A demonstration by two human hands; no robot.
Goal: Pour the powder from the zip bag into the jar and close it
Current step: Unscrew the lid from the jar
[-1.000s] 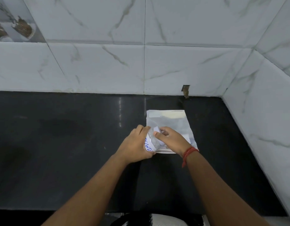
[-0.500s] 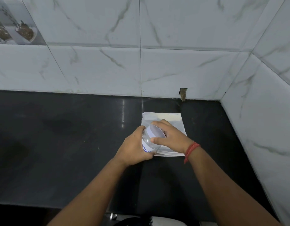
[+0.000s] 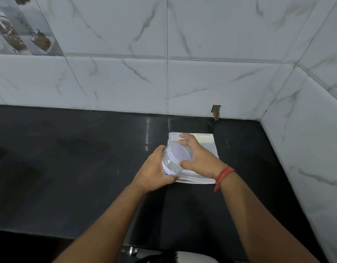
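A clear plastic jar with a white label in blue writing is tilted above the counter, its white lid facing me. My left hand grips the jar's body from the left. My right hand curls its thumb and fingers around the lid's rim. Under both hands a white zip bag lies flat on the black counter, its top edge toward the wall.
White marble-look tiled walls close the counter at the back and the right. A small dark notch sits at the wall's base behind the bag. The counter's front edge runs along the bottom of the view.
The jar has been lifted and tipped so its lid faces me. My right hand shifted from on top of the jar to around the lid's rim.
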